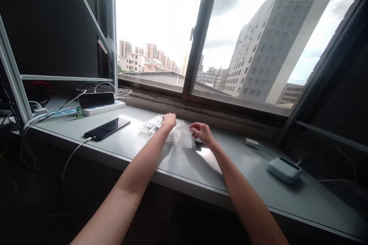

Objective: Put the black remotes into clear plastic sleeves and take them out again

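Near the back of the desk lies a pile of clear plastic bags (153,123), crinkled and shiny. My left hand (169,120) is closed at the right end of this pile, its fingertips mostly hidden behind the knuckles. A thin see-through plastic bag (183,127) spans the gap between both hands, and my left fingers appear to grip it. With thumb and fingers pinched, my right hand (202,133) holds the right side of that bag. Under the right palm a small dark object (198,141) partly shows; its kind is unclear.
On the left, a phone (107,129) lies plugged into a white cable. Behind it another phone (96,100) leans on a power strip (105,108), beside a small green bottle (78,113). A charger (251,142) and pale blue device (284,169) sit right. A window (161,19) rises behind.
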